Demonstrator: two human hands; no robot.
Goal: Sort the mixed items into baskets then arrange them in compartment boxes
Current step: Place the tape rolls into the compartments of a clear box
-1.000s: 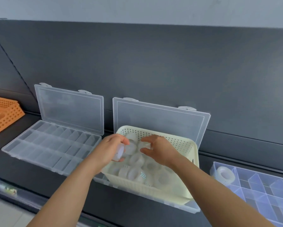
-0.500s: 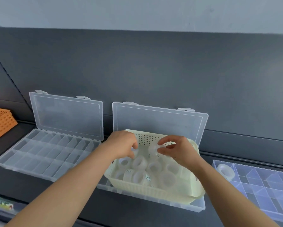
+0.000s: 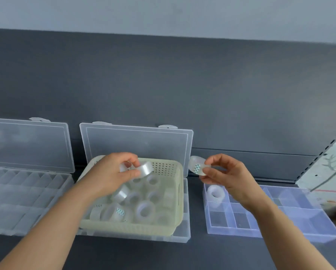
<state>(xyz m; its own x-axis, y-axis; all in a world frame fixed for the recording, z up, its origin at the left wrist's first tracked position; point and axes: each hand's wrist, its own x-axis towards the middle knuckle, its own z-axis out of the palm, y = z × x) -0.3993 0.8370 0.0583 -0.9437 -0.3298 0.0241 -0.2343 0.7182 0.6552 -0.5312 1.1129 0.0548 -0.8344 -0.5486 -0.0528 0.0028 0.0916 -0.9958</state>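
The cream basket sits inside an open clear box, whose lid stands up behind the basket, and many clear tape rolls still lie in a heap in it. A moment ago both hands were down over that heap. Now the right hand has swung out past the basket's right rim, pinching one tape roll between thumb and fingertips, tilted so its printed core shows. It is held in the air above the blue compartment box just right of the basket, where a single roll already stands in the back corner compartment nearest the basket. The left hand has come up too and now grips another roll with curled fingers over the basket's back half. The sorting looks finished for these rolls and the arranging has barely begun. The right hand's roll probably goes into a free compartment next. A second clear box, left of the basket, lies open with its compartments unfilled.
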